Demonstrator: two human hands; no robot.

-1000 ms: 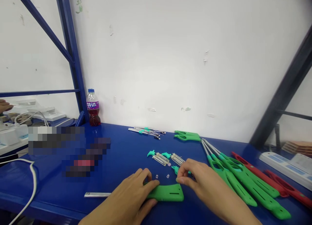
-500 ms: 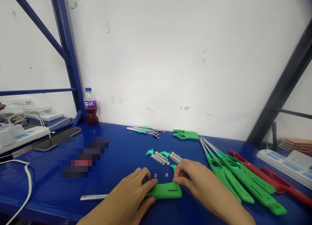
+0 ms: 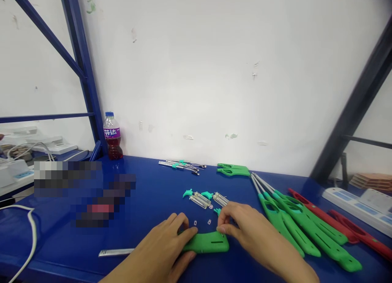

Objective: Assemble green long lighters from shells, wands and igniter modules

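A green long-necked lighter [image 3: 206, 244] lies across the front of the table, its metal tube [image 3: 115, 252] pointing left. My left hand [image 3: 161, 246] is closed round the middle of it, thumb and fingers on either side. At the right end of the handle, my right hand [image 3: 249, 230] is closed in a pinch against the upper edge; whatever is between its fingertips is hidden. Just beyond the handle lie small clear pieces [image 3: 209, 222], clear lighter tanks [image 3: 200, 200] and turquoise triggers [image 3: 187, 193]. Another turquoise part [image 3: 217, 211] is partly covered by my right hand.
Several green lighters [image 3: 294, 217] and red ones [image 3: 318, 209] lie on the right. Metal tubes with wires [image 3: 180, 166] and green handle shells [image 3: 233, 169] are at the back. A drink bottle [image 3: 112, 136] stands back left; a white cable [image 3: 33, 230] runs along the left edge.
The view has shifted slightly. Both hands keep their places on the green lighter, with no clear change in either grip.
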